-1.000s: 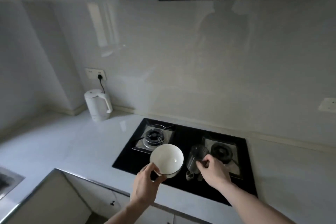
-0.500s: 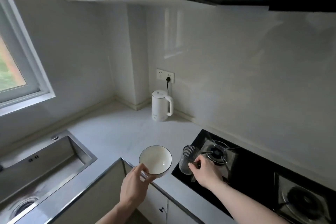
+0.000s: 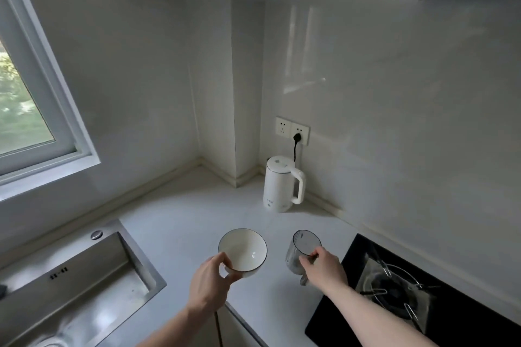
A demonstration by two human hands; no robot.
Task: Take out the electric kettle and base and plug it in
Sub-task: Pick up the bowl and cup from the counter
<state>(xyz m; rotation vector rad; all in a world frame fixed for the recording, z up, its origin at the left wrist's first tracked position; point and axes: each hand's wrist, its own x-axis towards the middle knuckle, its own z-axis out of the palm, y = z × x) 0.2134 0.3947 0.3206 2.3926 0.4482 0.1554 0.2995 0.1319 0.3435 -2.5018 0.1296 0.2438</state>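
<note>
Here, left hand (image 3: pixel 210 284) fingers pinch the bowl (image 3: pixel 243 252) rim; right hand (image 3: pixel 324 267) grips the cup (image 3: pixel 301 251) (kettle (image 3: pixel 280 184) well behind).

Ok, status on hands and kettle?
Left hand holds white bowl. Right hand holds clear glass cup. White electric kettle plugged in, unobstructed.

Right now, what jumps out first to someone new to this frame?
The two hands low in the middle: the left hand grips a white bowl by its rim, and the right hand holds a clear measuring cup, both above the pale counter. Behind them, in the corner, a white kettle stands upright, its black cord running up to the wall socket.
</note>
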